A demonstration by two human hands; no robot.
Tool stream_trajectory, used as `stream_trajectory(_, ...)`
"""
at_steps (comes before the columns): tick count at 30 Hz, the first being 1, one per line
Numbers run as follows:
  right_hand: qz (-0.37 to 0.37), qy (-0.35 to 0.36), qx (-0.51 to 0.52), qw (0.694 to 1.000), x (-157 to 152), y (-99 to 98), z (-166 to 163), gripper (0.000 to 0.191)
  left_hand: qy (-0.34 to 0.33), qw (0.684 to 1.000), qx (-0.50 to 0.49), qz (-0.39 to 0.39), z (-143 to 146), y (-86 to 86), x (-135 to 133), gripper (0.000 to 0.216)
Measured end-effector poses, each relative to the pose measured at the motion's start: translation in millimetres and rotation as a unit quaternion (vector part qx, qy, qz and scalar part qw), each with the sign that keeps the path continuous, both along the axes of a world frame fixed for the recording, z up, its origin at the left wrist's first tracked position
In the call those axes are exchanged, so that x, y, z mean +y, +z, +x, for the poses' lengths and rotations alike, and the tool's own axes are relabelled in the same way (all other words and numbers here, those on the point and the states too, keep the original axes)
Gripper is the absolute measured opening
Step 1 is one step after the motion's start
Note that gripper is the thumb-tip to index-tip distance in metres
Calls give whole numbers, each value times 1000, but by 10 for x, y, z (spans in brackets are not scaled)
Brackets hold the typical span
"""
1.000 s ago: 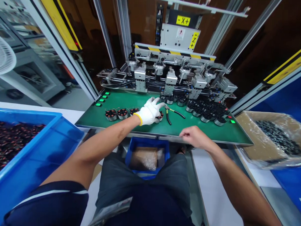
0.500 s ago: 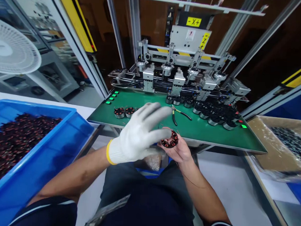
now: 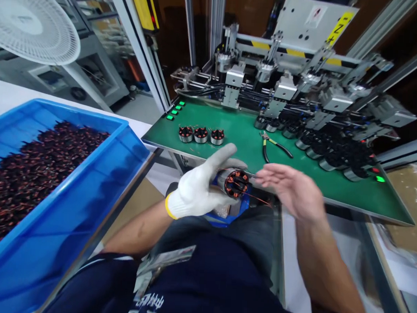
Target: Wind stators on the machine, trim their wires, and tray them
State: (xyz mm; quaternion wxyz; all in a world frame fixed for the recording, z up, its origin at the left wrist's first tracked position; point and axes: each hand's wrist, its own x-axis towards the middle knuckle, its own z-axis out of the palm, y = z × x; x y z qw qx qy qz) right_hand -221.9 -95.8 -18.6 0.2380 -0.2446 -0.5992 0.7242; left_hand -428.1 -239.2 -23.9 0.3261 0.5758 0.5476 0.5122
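My left hand (image 3: 200,188), in a white glove, is wrapped round a small motor stator (image 3: 235,183) with copper windings, held over my lap. My bare right hand (image 3: 289,189) is just to its right, fingertips pinched on a thin copper wire (image 3: 258,198) leading from the stator. Three more stators (image 3: 200,135) stand in a row on the green table (image 3: 243,144).
Pliers (image 3: 272,146) lie on the green table, with a row of dark stators (image 3: 331,154) under the winding machine (image 3: 293,91) behind. A blue bin (image 3: 73,206) full of stators is at my left. A small blue box (image 3: 227,216) sits below the table. A fan (image 3: 31,22) is upper left.
My left hand picked a stator off the green table and brought it to my lap; it passed through my right hand. The right hand now pulls at its wire.
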Motion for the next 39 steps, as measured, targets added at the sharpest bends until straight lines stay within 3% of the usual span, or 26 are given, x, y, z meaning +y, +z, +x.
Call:
stream_trajectory(2, 181, 9, -11, 983, 8, 222, 104, 38, 16, 1000, 14, 17, -38, -34, -56, 101)
stream_trajectory(3, 276, 25, -21, 961, -30, 315, 128, 30, 18, 999, 7, 32, -46, -57, -74, 102)
stream_trajectory(5, 441, 49, -48, 895, -158, 435, 128, 16, 16, 997, -18, 68, -45, -104, -92, 105)
stream_trajectory(7, 546, 39, -64, 834, -294, 458, 90, 9, 13, 996, -35, 85, -41, -141, -97, 106)
stream_trajectory(9, 600, 9, -53, 798, -389, 416, 36, 11, 9, 995, -35, 97, -47, -160, -100, 106)
stream_trajectory(13, 649, -53, 20, 759, -467, 312, -119, 14, 19, 989, 39, 144, -72, -139, -105, 100)
stream_trajectory(18, 712, -62, 55, 698, -503, 337, -187, 12, 37, 964, 169, 203, -113, -119, -98, 93)
stream_trajectory(20, 724, -115, 42, 679, -498, 351, -89, 17, 61, 960, 178, 209, -156, -146, -99, 92)
stream_trajectory(23, 687, -250, 11, 682, -437, 301, 72, 27, 157, 967, 75, 187, -233, -184, -113, 93)
stream_trajectory(25, 645, -279, 3, 712, -319, 215, 93, 25, 211, 961, -1, 179, -273, -180, -123, 96)
stream_trajectory(29, 558, -212, -54, 800, 213, -51, -113, 4, 233, 952, -42, 194, -308, -119, -140, 96)
stream_trajectory(30, 544, -201, -101, 808, 389, -136, -189, 15, 238, 951, -44, 195, -310, -105, -146, 96)
stream_trajectory(32, 521, -190, -245, 795, 726, -320, -330, 52, 253, 946, -45, 196, -314, -85, -166, 96)
stream_trajectory(35, 464, -131, -467, 741, 1050, -582, -466, 97, 264, 944, -44, 195, -324, -70, -211, 97)
stream_trajectory(37, 438, -90, -539, 714, 1124, -706, -493, 101, 262, 943, -44, 200, -336, -66, -244, 97)
stream_trajectory(39, 442, -72, -544, 710, 1139, -771, -475, 90, 263, 942, -43, 205, -351, -66, -273, 96)
